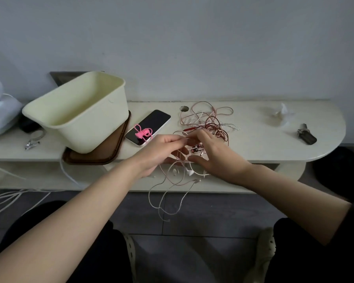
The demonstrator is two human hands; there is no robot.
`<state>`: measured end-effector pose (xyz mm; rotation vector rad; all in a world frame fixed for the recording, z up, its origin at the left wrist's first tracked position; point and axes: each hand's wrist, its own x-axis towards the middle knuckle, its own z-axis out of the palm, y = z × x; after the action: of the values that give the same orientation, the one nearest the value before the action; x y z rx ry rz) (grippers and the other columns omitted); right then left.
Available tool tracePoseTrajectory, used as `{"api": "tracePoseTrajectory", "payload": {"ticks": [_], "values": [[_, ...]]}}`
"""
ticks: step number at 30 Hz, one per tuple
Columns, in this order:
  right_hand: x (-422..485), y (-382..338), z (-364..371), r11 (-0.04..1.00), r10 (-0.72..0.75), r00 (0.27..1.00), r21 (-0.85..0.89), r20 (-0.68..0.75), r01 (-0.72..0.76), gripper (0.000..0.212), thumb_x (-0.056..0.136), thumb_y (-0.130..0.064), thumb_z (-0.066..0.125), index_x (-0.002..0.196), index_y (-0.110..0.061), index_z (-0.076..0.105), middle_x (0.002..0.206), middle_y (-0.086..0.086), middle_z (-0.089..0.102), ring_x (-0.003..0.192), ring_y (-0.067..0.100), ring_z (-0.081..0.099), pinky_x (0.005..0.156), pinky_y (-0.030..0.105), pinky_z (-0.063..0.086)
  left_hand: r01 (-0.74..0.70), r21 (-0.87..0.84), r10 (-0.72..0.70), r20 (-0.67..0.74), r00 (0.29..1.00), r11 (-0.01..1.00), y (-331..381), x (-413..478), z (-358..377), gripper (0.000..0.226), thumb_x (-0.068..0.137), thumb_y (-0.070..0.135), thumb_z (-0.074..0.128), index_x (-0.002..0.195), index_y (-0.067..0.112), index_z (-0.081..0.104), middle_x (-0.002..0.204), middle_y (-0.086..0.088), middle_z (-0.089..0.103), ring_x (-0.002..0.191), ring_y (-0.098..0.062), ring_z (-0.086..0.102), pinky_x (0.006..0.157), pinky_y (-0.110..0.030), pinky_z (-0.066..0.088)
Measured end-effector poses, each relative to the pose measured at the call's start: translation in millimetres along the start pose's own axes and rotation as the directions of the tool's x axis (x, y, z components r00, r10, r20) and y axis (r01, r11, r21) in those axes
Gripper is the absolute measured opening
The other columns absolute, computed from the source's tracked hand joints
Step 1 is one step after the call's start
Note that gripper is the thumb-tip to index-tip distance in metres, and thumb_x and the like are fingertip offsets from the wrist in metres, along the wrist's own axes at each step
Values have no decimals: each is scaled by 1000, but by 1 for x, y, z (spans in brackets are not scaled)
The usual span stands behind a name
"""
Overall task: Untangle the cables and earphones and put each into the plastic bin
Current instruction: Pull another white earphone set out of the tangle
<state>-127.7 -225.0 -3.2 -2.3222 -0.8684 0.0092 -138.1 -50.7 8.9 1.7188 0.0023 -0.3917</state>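
Landmark: the plastic bin (84,113), pale cream, is seen standing tilted on a brown tray (102,152) at the left part of the pale shelf (253,139); nothing can be seen inside it.
Tangle: a knot of cables and earphones (208,123), in pink, dark red and white strands, lies on the shelf well to the right of the bin, and loops of it hang over the front edge of the shelf.
Left hand (161,150): it is held to the right of the bin, near the front edge of the shelf, with thumb and fingers pinched together on thin strands of the tangle.
Right hand (211,154): it is placed just beside the left hand, farther from the bin, with fingers curled loosely over the tangle; whether a strand is actually gripped cannot be told.
Phone (149,125): it is laid face up between the bin and the tangle, just beside the tray.
Pink cable (142,133): a small coiled bundle is rested on the phone, apart from the tangle.
Crumpled tissue (280,115): it is found far to the right of the bin, beyond the tangle.
Dark key fob (307,134): it is seen farthest from the bin, near the rounded end of the shelf.
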Motion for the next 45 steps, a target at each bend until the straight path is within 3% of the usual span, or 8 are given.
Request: {"api": "tracePoseTrajectory", "payload": {"ticks": [7, 13, 21, 25, 28, 33, 38, 45], "values": [[5, -7, 5, 990, 107, 994, 101, -36, -103, 23, 92, -16, 57, 112, -6, 53, 86, -5, 54, 69, 3, 48, 63, 15, 34, -57, 88, 58, -9, 998, 994, -1, 2, 4, 21, 96, 21, 52, 104, 14, 71, 99, 3, 72, 97, -5, 62, 85, -13, 45], [13, 2, -10, 980, 186, 978, 84, -98, -178, 18, 95, -17, 51, 84, -11, 64, 61, -9, 54, 58, -2, 51, 59, 12, 36, -15, 195, 21, -31, 999, 981, -1, 3, 4, 13, 93, 20, 57, 90, 10, 64, 65, 3, 54, 53, -7, 50, 53, -13, 42], [14, 16, -22, 937, 340, 915, 158, -218, -310, 24, 98, -12, 42, 87, -7, 62, 71, -1, 62, 48, -8, 48, 52, 8, 35, 45, 463, -56, 10, 998, 885, -15, 5, 0, 13, 93, 14, 57, 83, 11, 65, 64, 0, 49, 58, -12, 47, 55, -17, 41], [9, 7, -24, 960, 267, 951, 135, -156, -247, 21, 97, -15, 46, 84, -14, 61, 68, -6, 61, 50, -9, 49, 52, 9, 35, -1, 592, 30, -40, 999, 806, -16, 8, 1, 26, 87, 25, 65, 111, 15, 62, 95, 0, 58, 79, -8, 50, 71, -18, 38], [6, 0, -19, 977, 194, 980, 97, -50, -188, 19, 96, -20, 50, 83, -18, 62, 65, -10, 58, 54, -8, 50, 54, 9, 36, -87, 474, 98, 2, 995, 876, -9, 6, 6, 36, 87, 23, 65, 121, 24, 54, 111, 10, 56, 103, -3, 51, 82, -12, 38], [6, 0, -17, 983, 150, 989, 107, -13, -148, 21, 95, -25, 52, 75, -25, 58, 63, -10, 56, 59, -4, 50, 57, 12, 36, -143, 138, 129, 104, 986, 980, -2, 2, 12, 15, 99, 13, 46, 102, 13, 61, 81, -2, 63, 85, -9, 62, 76, -12, 50], [9, 9, -22, 977, 201, 978, 78, -48, -197, 16, 93, -26, 56, 82, -17, 64, 57, -13, 50, 54, -2, 47, 54, 12, 34, -73, 152, 67, 45, 997, 986, 2, 2, 8, 33, 102, 20, 36, 96, 1, 63, 58, -1, 24, 53, -10, 29, 57, -19, 50], [16, 20, -31, 971, 237, 962, 68, -135, -230, 18, 89, -32, 63, 72, -26, 59, 54, -14, 46, 52, 0, 44, 51, 15, 32, 16, 175, -39, 129, 991, 984, 7, 0, -1, 32, 101, 24, 40, 97, 6, 66, 55, 6, 33, 49, -8, 28, 47, -16, 28]]}}
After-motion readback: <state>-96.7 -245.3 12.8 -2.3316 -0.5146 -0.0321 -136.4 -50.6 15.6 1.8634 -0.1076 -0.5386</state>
